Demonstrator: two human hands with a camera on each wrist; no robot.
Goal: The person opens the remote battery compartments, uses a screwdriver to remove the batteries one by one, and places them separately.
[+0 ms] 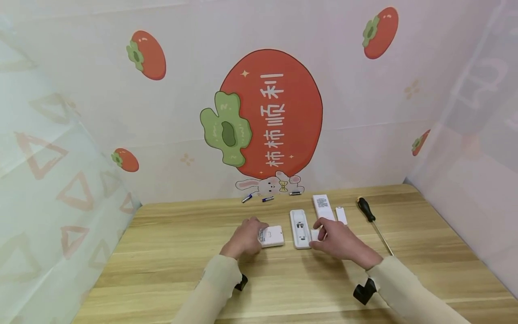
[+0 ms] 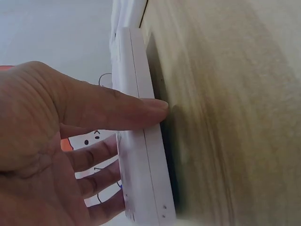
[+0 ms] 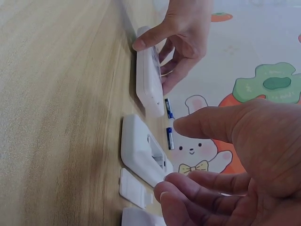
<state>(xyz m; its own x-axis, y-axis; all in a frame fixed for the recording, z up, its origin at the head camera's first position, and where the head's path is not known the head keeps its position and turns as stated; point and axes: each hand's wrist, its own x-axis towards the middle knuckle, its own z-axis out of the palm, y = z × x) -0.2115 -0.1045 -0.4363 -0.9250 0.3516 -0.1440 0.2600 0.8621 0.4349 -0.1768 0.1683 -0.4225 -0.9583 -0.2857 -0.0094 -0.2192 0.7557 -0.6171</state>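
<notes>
My left hand (image 1: 245, 238) grips a flat white box-shaped device (image 1: 273, 236) at its left end. In the left wrist view, the thumb presses the near side and the fingers reach along the far side. To its right, a white remote control (image 1: 296, 220) lies back up, its battery compartment uncovered. My right hand (image 1: 340, 239) is beside that remote, over a small white battery cover (image 3: 133, 189). In the right wrist view its fingers are loosely bent with nothing between them, and the cover lies on the table below.
Behind the right hand lie a second white remote (image 1: 322, 206) and another small white cover (image 1: 341, 216). A screwdriver (image 1: 366, 210) with a black handle is farther right. Along the table's back edge are several batteries (image 1: 268, 199), close to the printed cloth wall (image 1: 182, 112).
</notes>
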